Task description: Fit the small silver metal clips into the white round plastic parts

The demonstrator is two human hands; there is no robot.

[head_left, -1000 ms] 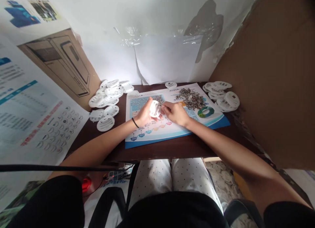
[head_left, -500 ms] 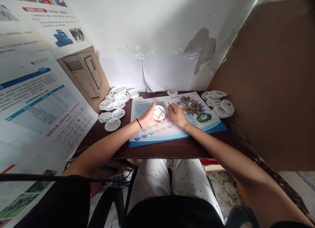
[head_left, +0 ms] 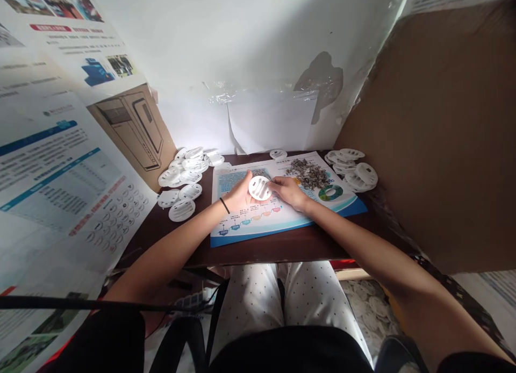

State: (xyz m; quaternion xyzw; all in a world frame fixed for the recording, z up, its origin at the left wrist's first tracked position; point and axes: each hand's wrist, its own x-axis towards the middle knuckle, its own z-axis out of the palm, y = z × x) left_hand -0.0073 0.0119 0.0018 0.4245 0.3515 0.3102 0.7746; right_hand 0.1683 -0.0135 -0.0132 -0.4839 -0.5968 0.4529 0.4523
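Right hand (head_left: 287, 193) has closed to the 3 o'clock edge of the slotted white plastic disc (head_left: 259, 188), seemingly touching. Left hand (head_left: 237, 194) cradles it palm-up, with printed mat (head_left: 258, 222) free toward 6 o'clock.

The left hand (head_left: 239, 194) and right hand (head_left: 288, 193) can slide over the flat printed mat (head_left: 237, 228) toward the body, but the left white disc pile (head_left: 182, 210), right white disc pile (head_left: 357, 175), gray bits (head_left: 307, 174) and wall (head_left: 262, 120) stand in the way.

grey fragments (head_left: 307, 174) unclear, disc (head_left: 259, 188) underside hidden
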